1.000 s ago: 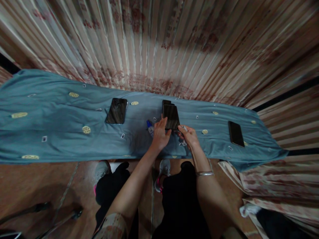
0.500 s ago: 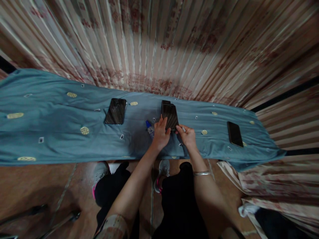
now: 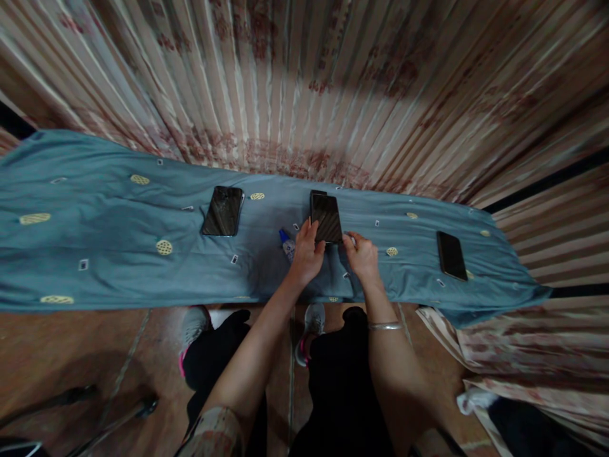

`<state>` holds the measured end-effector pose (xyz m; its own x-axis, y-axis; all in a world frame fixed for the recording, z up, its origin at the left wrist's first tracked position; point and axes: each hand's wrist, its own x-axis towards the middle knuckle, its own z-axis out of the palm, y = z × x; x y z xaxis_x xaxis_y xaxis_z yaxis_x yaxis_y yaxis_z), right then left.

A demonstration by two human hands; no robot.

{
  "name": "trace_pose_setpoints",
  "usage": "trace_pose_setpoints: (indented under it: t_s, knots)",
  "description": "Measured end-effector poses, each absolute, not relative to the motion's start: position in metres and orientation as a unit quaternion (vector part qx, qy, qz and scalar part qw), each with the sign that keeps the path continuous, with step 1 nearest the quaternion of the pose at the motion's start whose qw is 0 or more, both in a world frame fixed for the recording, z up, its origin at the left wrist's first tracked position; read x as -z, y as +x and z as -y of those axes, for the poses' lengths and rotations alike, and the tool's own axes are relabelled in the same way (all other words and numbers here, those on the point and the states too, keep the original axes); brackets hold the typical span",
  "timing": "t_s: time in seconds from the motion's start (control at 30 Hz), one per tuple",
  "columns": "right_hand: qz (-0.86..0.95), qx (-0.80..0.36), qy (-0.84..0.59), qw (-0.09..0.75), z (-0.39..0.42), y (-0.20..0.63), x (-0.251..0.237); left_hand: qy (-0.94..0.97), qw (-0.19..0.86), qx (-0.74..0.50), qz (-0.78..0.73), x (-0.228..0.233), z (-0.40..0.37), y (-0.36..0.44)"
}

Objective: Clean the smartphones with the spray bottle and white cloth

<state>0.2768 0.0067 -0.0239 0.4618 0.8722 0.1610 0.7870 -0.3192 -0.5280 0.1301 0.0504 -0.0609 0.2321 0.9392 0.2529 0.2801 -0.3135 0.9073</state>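
A black phone [image 3: 326, 217] lies screen up on the blue cloth [image 3: 95, 241], partly over a second dark phone or cover whose top edge shows behind it. My left hand [image 3: 307, 254] grips the black phone's near left edge with thumb and fingers. My right hand [image 3: 362, 255] is at its near right corner, fingers curled around a small white object that is mostly hidden. A small bottle with a blue cap [image 3: 287, 242] lies just left of my left hand.
Another dark phone [image 3: 223, 211] lies to the left and a third phone [image 3: 451, 255] to the right on the cloth. Patterned curtains [image 3: 304, 82] hang behind. My legs and shoes [image 3: 311, 320] are below the table edge. Stand legs [image 3: 71, 400] rest on the floor at the left.
The black phone has slid slightly away from me with both hands following it. My right hand has turned so that the small white object is less visible.
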Motion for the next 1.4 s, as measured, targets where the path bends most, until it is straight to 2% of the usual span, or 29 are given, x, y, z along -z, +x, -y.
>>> trace_pose_setpoints:
  t_s: [0.07, 0.17, 0.3, 0.37, 0.43, 0.57, 0.73, 0.9, 0.97, 1.03, 1.1, 1.17, 1.23, 1.4]
  knots:
    - [0.492, -0.053, -0.814, 0.303, -0.001, 0.275, 0.017, 0.688, 0.379, -0.434, -0.440, 0.055, -0.049, 0.125]
    - [0.479, -0.084, -0.761, 0.429, 0.007, 0.263, 0.004, 0.673, 0.401, -0.454, -0.424, 0.045, -0.045, 0.115]
    - [0.407, -0.300, -0.616, 0.604, 0.008, 0.227, -0.010, 0.560, 0.499, -0.520, -0.409, 0.035, -0.035, 0.094]
    - [0.369, -0.413, -0.536, 0.637, 0.005, 0.206, -0.012, 0.458, 0.570, -0.539, -0.418, 0.031, -0.027, 0.081]
    - [0.349, -0.478, -0.493, 0.638, 0.000, 0.187, -0.012, 0.348, 0.652, -0.538, -0.405, 0.026, -0.019, 0.068]
    - [0.360, -0.543, -0.455, 0.607, -0.008, 0.158, -0.008, 0.251, 0.742, -0.496, -0.374, 0.014, -0.002, 0.045]
    - [0.490, -0.531, -0.433, 0.539, -0.011, 0.133, -0.001, 0.241, 0.735, -0.505, -0.382, 0.008, 0.006, 0.023]
    - [0.620, -0.416, -0.490, 0.450, -0.017, 0.123, 0.003, 0.273, 0.708, -0.498, -0.420, 0.009, 0.008, -0.003]
    - [0.655, -0.301, -0.549, 0.422, -0.023, 0.127, 0.005, 0.269, 0.701, -0.507, -0.425, 0.009, 0.008, -0.012]
    - [0.684, -0.177, -0.620, 0.340, -0.030, 0.134, 0.009, 0.251, 0.697, -0.518, -0.428, 0.010, 0.008, -0.020]
    - [0.698, -0.115, -0.669, 0.227, -0.037, 0.141, 0.013, 0.226, 0.697, -0.526, -0.433, 0.010, 0.008, -0.027]
    - [0.702, -0.092, -0.693, 0.136, -0.042, 0.145, 0.017, 0.207, 0.695, -0.526, -0.444, 0.012, 0.009, -0.033]
    - [0.709, -0.082, -0.696, 0.086, -0.044, 0.146, 0.020, 0.200, 0.691, -0.523, -0.458, 0.013, 0.009, -0.037]
    - [0.728, -0.082, -0.676, 0.081, -0.040, 0.147, 0.025, 0.203, 0.691, -0.526, -0.453, 0.015, 0.009, -0.041]
